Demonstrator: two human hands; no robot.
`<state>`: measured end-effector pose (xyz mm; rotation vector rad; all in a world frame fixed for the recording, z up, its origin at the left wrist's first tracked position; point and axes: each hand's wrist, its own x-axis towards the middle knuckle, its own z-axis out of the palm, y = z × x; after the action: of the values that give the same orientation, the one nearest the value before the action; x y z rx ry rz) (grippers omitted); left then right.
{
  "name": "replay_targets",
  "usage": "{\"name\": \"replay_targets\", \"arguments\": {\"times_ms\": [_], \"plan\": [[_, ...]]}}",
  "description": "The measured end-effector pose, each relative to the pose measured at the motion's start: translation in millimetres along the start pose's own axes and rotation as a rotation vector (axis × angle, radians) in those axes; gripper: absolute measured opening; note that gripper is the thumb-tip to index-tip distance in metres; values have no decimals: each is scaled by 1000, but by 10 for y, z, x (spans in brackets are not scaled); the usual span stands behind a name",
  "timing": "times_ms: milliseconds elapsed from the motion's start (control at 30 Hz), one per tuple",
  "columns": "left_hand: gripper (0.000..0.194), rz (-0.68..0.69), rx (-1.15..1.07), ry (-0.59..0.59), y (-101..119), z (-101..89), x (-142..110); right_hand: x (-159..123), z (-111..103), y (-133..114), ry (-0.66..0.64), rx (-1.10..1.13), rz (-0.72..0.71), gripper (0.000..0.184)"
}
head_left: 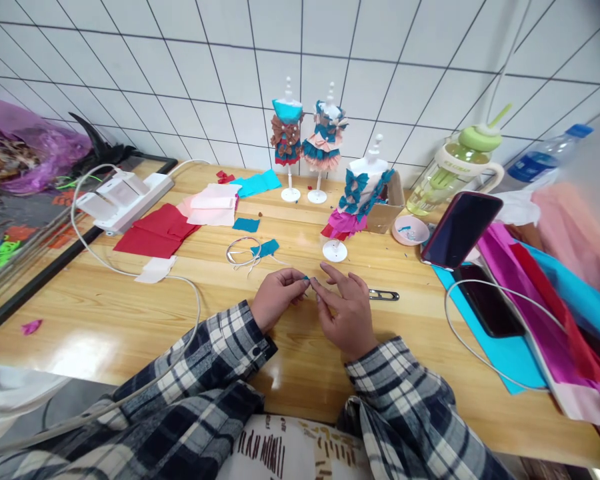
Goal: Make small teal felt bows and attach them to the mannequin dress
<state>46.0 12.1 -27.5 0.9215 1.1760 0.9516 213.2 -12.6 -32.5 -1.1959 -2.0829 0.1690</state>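
My left hand (279, 295) and my right hand (347, 308) meet over the wooden table (130, 313), fingertips pinched together on a tiny teal scrap (306, 278). Both hands are closed in a pinch. Just behind them lie a coil of thin white wire (241, 252) and a teal fabric piece (266, 249). Black thread snips (384, 295) lie right of my right hand. A small mannequin in a teal and pink dress (360, 200) stands behind my hands.
Two more dressed mannequins (305, 143) stand by the tiled wall. Red, pink and teal fabric pieces (180, 217) and a white power strip (123, 200) lie left. Right: a propped phone (461, 229), a second phone (487, 303), a green-lidded bottle (453, 173), stacked fabric (555, 313).
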Motion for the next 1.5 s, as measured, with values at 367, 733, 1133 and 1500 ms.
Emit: {"name": "replay_targets", "arguments": {"times_ms": [367, 733, 1133, 1500], "plan": [[27, 0, 25, -42, 77, 21, -27, 25, -79, 109, 97, 90, 15, 46], [25, -118, -141, -187, 35, -1, -45, 30, -33, 162, 55, 126, -11, 25], [25, 698, 635, -96, 104, -93, 4, 50, -64, 170, 33, 367, 242, 21], [7, 900, 899, -71, 109, -134, 46, 63, -73, 152, -49, 503, 288, 12]]}}
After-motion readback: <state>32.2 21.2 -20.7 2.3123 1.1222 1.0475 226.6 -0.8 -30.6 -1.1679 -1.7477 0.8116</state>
